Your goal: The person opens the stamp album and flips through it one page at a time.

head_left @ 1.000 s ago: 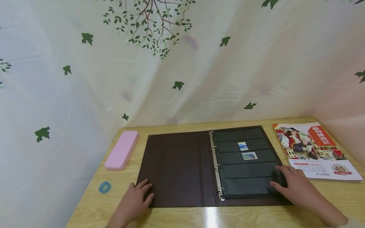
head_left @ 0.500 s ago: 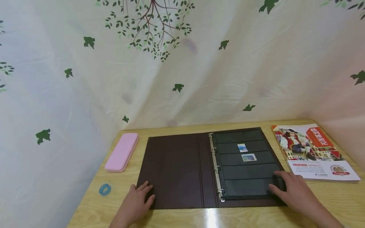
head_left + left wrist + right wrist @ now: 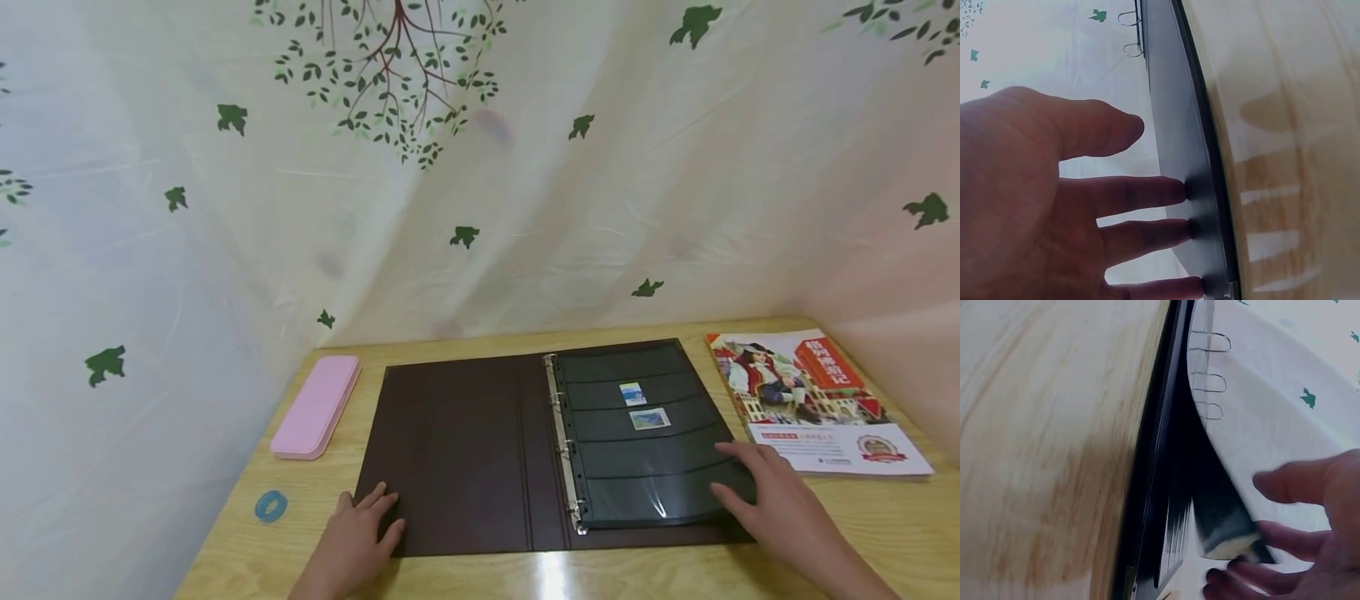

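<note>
A dark brown ring binder [image 3: 457, 458] lies spread on the table, its left cover bare inside. On its right side, black stock pages [image 3: 637, 454] with clear strip pockets hang on metal rings [image 3: 566, 450]. Two stamps show there: a blue-and-white stamp [image 3: 633, 394] and a landscape stamp [image 3: 649, 419] below it. My left hand [image 3: 352, 537] rests its fingertips on the left cover near its lower left corner, thumb apart. At the right edge, my right hand [image 3: 780, 508] has its fingers under the raised edge of the top page [image 3: 1225, 512], which bends upward; the thumb stands away from the sheet.
A pink case [image 3: 317, 407] lies on the table left of the binder, with a blue ring like a tape roll [image 3: 271, 506] nearer the front. To the right is an illustrated book [image 3: 817, 400]. A printed cloth [image 3: 390, 250] hangs behind the wooden table [image 3: 247, 558].
The right edge of the top page has risen at my right hand, and its pocket lines now curve. My left hand stays on the cover. The head view has shifted slightly.
</note>
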Demonstrator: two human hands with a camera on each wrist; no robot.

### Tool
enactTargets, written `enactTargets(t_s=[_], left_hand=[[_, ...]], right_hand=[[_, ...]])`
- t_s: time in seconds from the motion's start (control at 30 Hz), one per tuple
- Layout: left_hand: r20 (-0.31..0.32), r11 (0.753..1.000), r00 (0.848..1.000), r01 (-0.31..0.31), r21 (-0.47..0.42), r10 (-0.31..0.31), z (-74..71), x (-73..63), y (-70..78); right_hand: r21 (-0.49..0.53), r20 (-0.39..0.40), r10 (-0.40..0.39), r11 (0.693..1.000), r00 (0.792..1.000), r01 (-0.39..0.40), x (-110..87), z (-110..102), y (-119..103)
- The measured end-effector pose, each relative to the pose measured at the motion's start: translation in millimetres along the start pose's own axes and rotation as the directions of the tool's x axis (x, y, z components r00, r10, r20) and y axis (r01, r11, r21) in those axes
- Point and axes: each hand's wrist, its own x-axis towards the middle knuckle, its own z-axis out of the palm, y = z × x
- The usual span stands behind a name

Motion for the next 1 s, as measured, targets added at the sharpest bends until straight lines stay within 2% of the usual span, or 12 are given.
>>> enactTargets(t_s=[0.17,0.37,0.63,0.83,1.0], left_hand=[[0.009,1.000,1.000,0.006,0.002,-0.006,0.7,1.0,0.0],[0.017,1.000,1.000,0.000,-0.010,0.000,-0.3,1.1,1.6],[0.032,1.000,0.999,0.020,0.004,-0.020,-1.8,1.2,1.8],[0.034,0.999,0.998,0.043,0.016,-0.043,-2.7,0.5,2.6],[0.030,0.999,0.999,0.043,0.017,-0.043,-3.1,0.0,2.7]], right_hand=[[0.077,-0.143,-0.079,0.993,0.987,0.090,-5.0,1,-4],[0.096,-0.244,-0.087,0.989,0.966,0.114,-5.2,2,-9],[0.105,-0.280,-0.057,0.990,0.958,0.090,-2.2,0,-12],[0.107,-0.231,0.002,0.994,0.973,0.023,-2.6,-2,-13],[0.110,-0.253,-0.037,0.992,0.967,0.066,-2.7,-5,-13]])
